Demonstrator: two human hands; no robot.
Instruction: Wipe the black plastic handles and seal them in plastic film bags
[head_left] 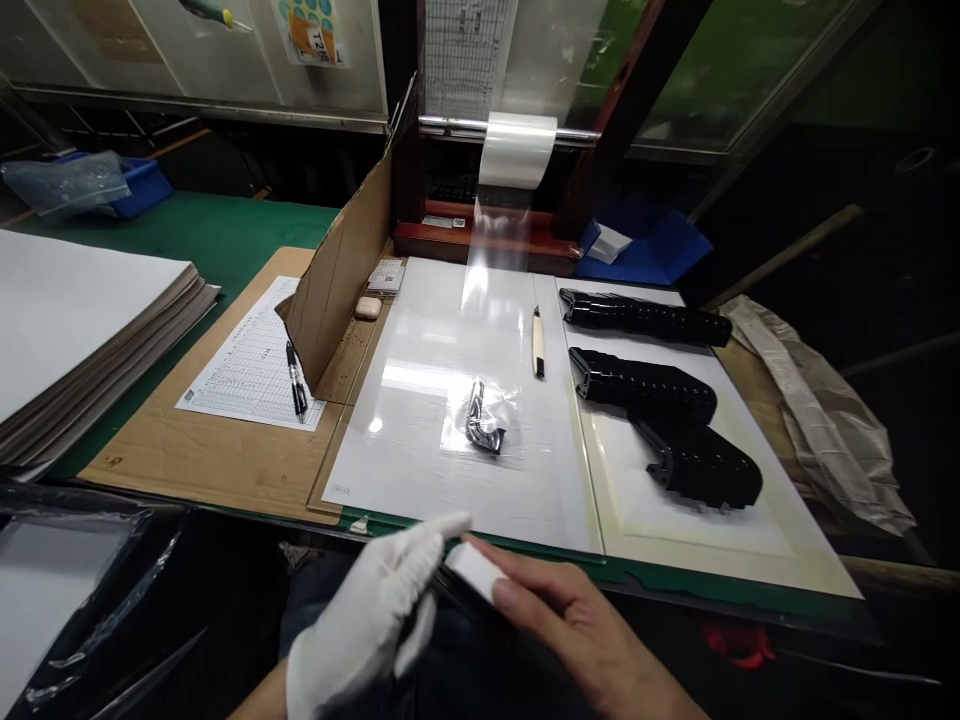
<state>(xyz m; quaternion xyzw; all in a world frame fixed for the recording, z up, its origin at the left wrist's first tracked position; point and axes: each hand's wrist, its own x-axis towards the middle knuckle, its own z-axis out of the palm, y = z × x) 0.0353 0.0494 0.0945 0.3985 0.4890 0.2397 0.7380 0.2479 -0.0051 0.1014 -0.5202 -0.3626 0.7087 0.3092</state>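
Note:
My left hand (375, 605), in a white glove, is closed around a dark part (455, 590) at the bottom middle, below the table's front edge. My bare right hand (562, 610) pinches a small white piece (478, 570) against that dark part. Much of the dark part is hidden by my hands. Beyond them, a small black bent piece (484, 420) lies in a clear bag on the white sheet (420, 480). A cream-handled knife (538, 343) rests to its right.
Rows of black parts (645, 385) lie at the right. A roll of clear film (521, 150) hangs at the back. An upright cardboard divider (341, 270), a pen (295, 380) on a form, and a paper stack (90, 330) are to the left.

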